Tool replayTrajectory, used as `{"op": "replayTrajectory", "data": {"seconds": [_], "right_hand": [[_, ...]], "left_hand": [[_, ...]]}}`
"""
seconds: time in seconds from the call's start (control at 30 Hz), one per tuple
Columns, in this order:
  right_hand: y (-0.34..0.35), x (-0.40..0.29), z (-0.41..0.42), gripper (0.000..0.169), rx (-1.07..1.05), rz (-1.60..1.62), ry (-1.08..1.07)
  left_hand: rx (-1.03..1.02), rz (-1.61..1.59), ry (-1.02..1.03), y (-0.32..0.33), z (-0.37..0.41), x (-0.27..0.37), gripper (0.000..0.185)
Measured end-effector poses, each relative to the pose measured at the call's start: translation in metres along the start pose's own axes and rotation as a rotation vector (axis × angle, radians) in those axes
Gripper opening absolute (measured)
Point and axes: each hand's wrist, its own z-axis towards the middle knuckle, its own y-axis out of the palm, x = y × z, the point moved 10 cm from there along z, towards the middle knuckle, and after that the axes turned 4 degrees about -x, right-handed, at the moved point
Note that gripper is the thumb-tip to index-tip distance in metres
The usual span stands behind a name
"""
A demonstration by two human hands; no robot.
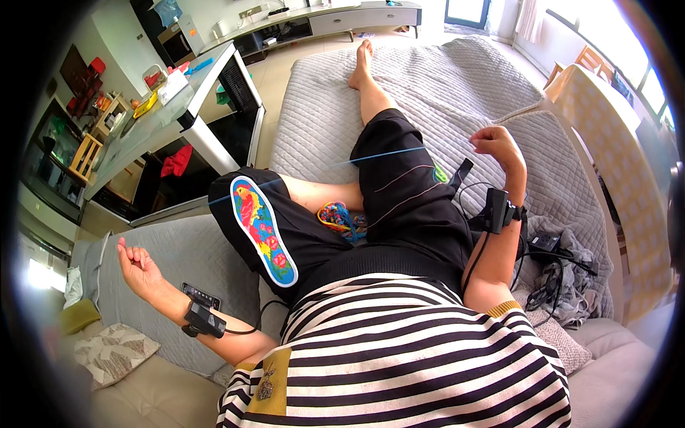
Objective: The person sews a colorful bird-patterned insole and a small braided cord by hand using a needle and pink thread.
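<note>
A blue thread (388, 155) stretches taut above my lap between my two hands, its ends fading from sight near them. At the left, my left hand (140, 267) has curled fingers and a raised thumb. My right hand (495, 150) is at the upper right, thumb and fingertips pinched together. An insole embroidered with a parrot and flowers (265, 235) lies on my bent left leg, with the thread crossing over its upper part. Between my legs sits a bundle of multicoloured thread (341, 220). A bright green object (440, 173) and loose pinkish thread lie on my right thigh.
A grey quilted cover (321, 107) spreads under my outstretched right leg. A phone (200, 297) is beside my left forearm. Black devices with cables are strapped to both wrists. More cables and a crumpled grey cloth (570, 289) lie at the right; a glass-topped table (160, 112) stands at the left.
</note>
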Motion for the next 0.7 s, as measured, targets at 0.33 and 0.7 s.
{"op": "replayTrajectory", "data": {"seconds": [0.33,0.7], "right_hand": [[0.001,0.032,-0.011,0.021,-0.103,0.262,0.111],[0.015,-0.061,-0.002,0.004,0.136,0.422,-0.227]], "left_hand": [[0.167,0.074,0.084,-0.038,-0.001,0.001,0.028],[-0.219,0.704,-0.088,0.158,-0.072,-0.029,0.019]]}}
